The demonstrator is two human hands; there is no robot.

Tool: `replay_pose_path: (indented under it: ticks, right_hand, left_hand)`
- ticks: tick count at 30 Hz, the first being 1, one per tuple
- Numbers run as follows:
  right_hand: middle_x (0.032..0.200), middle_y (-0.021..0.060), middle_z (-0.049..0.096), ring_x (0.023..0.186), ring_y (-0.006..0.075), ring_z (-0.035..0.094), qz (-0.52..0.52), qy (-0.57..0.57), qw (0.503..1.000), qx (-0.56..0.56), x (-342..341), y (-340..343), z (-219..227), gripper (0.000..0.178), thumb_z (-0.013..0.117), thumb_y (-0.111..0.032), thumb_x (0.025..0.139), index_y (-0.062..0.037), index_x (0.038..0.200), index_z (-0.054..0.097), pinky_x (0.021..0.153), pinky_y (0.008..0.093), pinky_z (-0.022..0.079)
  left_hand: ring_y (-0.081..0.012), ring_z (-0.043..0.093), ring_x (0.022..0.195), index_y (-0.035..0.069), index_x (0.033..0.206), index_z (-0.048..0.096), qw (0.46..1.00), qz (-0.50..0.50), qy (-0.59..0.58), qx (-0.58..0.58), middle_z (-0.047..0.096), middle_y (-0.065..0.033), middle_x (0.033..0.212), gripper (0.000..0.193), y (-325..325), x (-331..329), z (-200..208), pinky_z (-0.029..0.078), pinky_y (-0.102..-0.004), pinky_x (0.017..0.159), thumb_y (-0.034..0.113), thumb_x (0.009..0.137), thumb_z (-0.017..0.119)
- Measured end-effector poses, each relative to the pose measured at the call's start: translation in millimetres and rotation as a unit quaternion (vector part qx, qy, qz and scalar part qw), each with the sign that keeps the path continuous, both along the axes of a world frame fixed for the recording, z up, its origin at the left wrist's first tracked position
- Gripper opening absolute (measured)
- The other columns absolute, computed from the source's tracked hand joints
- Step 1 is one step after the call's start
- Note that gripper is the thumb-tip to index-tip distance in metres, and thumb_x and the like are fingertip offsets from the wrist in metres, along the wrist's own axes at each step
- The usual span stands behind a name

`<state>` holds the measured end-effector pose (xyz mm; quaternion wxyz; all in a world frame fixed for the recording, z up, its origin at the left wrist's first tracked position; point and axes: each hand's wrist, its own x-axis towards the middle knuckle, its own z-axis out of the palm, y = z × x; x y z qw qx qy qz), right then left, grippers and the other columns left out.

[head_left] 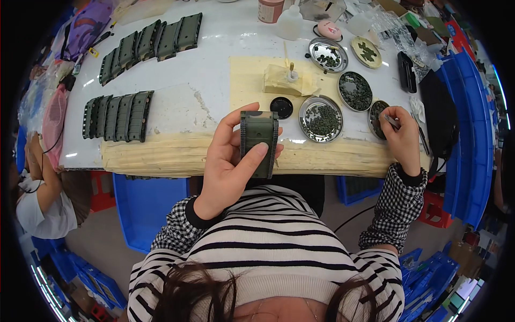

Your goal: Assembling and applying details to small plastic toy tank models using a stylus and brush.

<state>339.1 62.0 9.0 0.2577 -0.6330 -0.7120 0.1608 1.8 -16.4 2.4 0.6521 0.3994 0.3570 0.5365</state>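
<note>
My left hand [222,169] is wrapped round a green camouflage plastic panel [259,131] with dark ribbed side edges, held upright above the table's front edge. Its thumb presses on the panel's face. On the right, my right hand [403,138] pinches metal tweezers [393,122], whose tips reach into a small round tin [374,109] of small dark green pieces. Whether the tips grip a piece is too small to tell. Beside it lie a dish of dark green pieces [355,91] and a larger metal dish [321,118] of finer green pieces.
Similar green panels stand in two rows, a far one [150,45] and a nearer one [118,115], on the left. A tape-covered block [289,80] with a small pot sits mid-table beside a black round lid [281,107]. A black case [406,72] lies far right. Another person [48,198] sits at left.
</note>
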Motion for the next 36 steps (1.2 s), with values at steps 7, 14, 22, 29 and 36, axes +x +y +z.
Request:
replay_pose_path:
  ticks: [7,14,22,29,36]
  right_hand:
    - [0.075,-0.004,0.059,0.055,-0.002,0.035,-0.028,0.068,0.997,0.016,9,-2,1,0.006,0.064,-0.003,0.083,0.0005,0.086,0.061,0.048,0.0179,0.027]
    - [0.082,0.0014,0.066,0.058,0.0016,0.043,-0.023,0.089,0.992,0.082,-19,-6,8,0.017,0.064,0.002,0.082,-0.0002,0.099,0.066,0.051,0.0193,0.031]
    - [0.082,0.0097,0.067,0.069,0.0107,0.059,-0.016,-0.027,0.996,0.081,-9,-11,5,0.025,0.059,0.01,0.076,0.0002,0.098,0.065,0.06,0.023,0.043]
    - [0.075,0.003,0.065,0.057,0.0058,0.041,-0.039,-0.005,0.996,0.083,-10,-11,3,0.013,0.063,0.002,0.082,-0.0006,0.095,0.065,0.051,0.0233,0.033]
    - [0.074,-0.0011,0.063,0.057,0.0031,0.039,-0.01,0.056,0.991,0.123,-11,-11,0,0.016,0.065,0.0,0.084,-0.0023,0.099,0.069,0.052,0.0205,0.031]
  left_hand:
    - [-0.0211,0.065,0.095,0.013,0.149,0.013,0.995,0.067,0.013,0.074,0.055,-0.0221,0.123,0.066,-3,8,-2,0.054,-0.0344,0.087,0.0,0.095,0.048]
    - [-0.0167,0.063,0.096,-0.003,0.113,0.062,0.997,0.003,0.061,0.055,0.051,-0.0106,0.115,0.022,-5,1,-2,0.052,-0.0264,0.084,0.0,0.097,0.046]
    - [-0.0146,0.059,0.085,-0.003,0.103,0.061,0.993,0.011,0.08,0.092,0.054,-0.0095,0.101,0.016,-3,-4,-9,0.048,-0.0277,0.079,0.001,0.097,0.046]
    - [-0.0135,0.058,0.083,-0.002,0.097,0.06,0.995,0.021,0.071,0.068,0.056,-0.0077,0.093,0.013,-5,-5,-8,0.047,-0.0275,0.079,0.001,0.096,0.047]
    - [-0.0134,0.059,0.085,-0.002,0.098,0.059,0.996,0.021,0.064,0.063,0.057,-0.0077,0.093,0.012,-5,-8,-9,0.048,-0.0274,0.08,-0.001,0.095,0.047]
